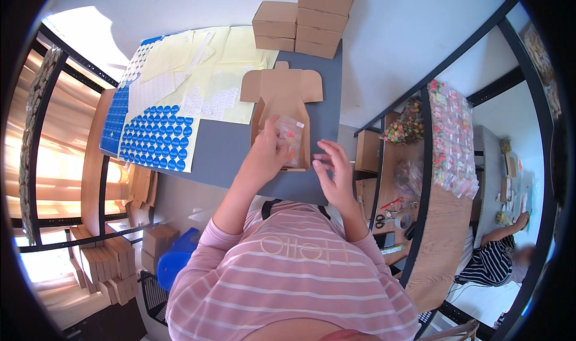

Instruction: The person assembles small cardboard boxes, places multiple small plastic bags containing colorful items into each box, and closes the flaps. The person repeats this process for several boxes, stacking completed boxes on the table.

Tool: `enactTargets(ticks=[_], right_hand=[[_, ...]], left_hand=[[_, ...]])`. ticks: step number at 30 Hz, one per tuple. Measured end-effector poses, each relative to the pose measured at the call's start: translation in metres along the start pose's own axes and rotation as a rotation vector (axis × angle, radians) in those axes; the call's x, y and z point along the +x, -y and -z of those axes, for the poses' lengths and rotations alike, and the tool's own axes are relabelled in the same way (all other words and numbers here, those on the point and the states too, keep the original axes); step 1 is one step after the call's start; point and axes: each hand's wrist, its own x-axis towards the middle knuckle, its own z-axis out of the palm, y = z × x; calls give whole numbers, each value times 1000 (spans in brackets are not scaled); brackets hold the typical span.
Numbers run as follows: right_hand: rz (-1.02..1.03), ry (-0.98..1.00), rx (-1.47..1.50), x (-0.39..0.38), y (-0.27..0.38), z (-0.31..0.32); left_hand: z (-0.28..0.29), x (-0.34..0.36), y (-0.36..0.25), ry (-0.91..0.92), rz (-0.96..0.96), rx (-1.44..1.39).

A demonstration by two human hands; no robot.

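Note:
An open brown cardboard box (306, 122) lies on the grey table in front of me, its flapped lid (282, 84) folded back away from me. Inside the box is a clear plastic bag (292, 135) with small red and orange pieces and a white label. My left hand (270, 150) reaches over the box's left side, its fingers closed at the bag's left edge; part of the grip is hidden. Just off the box's right side, my right hand (333, 172) hovers with fingers apart and nothing in them.
Sheets of round blue stickers (159, 138) and yellowish label sheets (228, 71) cover the table's left. Closed brown boxes (324, 17) are stacked at the back. A shelf at right holds bagged goods (447, 137), scissors (380, 221) and tape (403, 221). Another person (495, 254) sits far right.

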Motion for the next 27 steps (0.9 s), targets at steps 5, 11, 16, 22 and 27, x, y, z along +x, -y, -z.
enactTargets(ticks=[5, 11, 16, 22, 27], right_hand=[[-40, 22, -32, -1, -1, -7], [-19, 14, -26, 0, -6, -13], [-14, 33, -57, -1, -6, -17], [-20, 33, -58, 1, -5, -17], [-26, 36, -46, -1, -8, -17]], left_hand=[[-14, 8, 14, 71, -46, 16], [-9, 10, 10, 176, 8, 52], [-4, 6, 3, 111, -73, 481], [-3, 2, 8, 31, -41, 417], [2, 6, 10, 147, 4, 176]])
